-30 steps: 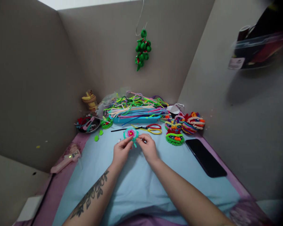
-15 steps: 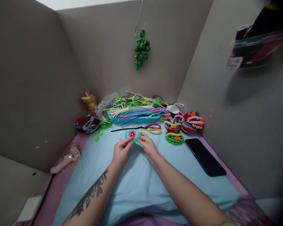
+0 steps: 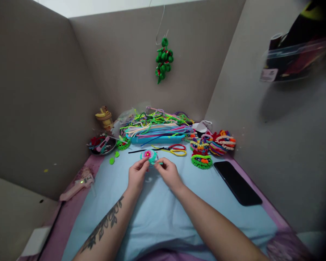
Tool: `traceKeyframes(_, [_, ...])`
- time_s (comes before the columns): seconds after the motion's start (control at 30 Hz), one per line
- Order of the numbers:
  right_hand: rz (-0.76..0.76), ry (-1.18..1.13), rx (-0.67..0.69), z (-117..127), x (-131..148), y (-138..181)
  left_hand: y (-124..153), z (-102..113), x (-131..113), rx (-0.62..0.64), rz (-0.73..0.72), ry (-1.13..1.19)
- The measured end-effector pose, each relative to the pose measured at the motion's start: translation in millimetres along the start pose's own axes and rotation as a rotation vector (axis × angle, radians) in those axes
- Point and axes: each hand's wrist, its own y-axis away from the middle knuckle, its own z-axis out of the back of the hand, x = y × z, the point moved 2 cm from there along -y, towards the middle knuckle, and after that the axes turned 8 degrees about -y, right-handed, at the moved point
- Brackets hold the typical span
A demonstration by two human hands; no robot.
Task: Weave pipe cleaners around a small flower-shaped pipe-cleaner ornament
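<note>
Two bare hands nearly meet in the head view: the left hand (image 3: 136, 175) pinches a round teal-and-pink piece (image 3: 150, 156) (yellow at its centre) above the blue cloth (image 3: 159, 203), while the right hand (image 3: 170, 174) has thumb and forefinger together on a teal strand (image 3: 160, 163) beside it. Scissors (image 3: 167, 148) lie just beyond.

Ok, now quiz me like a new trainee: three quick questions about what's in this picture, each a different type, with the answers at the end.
1. Multiple choice: what is the left hand holding? (a) a phone (b) a pink-and-turquoise piece (c) a glue gun
2. True or false: the scissors have one red handle and one yellow handle.
3. Short answer: what is the main colour of the hanging ornament?

Key: 1. b; 2. true; 3. green.
</note>
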Motion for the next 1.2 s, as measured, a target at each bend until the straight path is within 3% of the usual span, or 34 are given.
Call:
traceKeyframes(0.13, [0.101, 0.075, -0.004, 8, 9, -4, -1, -2, 2, -0.006, 0.055, 0.025])
traceKeyframes(0.27, [0.032, 0.035, -0.157, 19, 4, -12, -2, -2, 6, 0.019, 0.087, 0.034])
traceKeyframes(0.5, [-0.095, -0.142, -0.142, 11, -18, -12, -5, 1, 9, 0.063, 0.026, 0.075])
traceKeyframes(0.67, [-0.058, -0.094, -0.131, 6, -21, -9, -2, -3, 9, 0.131, -0.003, 0.062])
traceKeyframes(0.87, [-0.084, -0.203, -0.181, 5, -24, -10, 0, -6, 10, 0.179, 0.001, 0.025])
traceKeyframes(1.2, [0.083, -0.014, -0.212, 11, -7, -16, 4, -13, -14, 0.235, 0.023, 0.107])
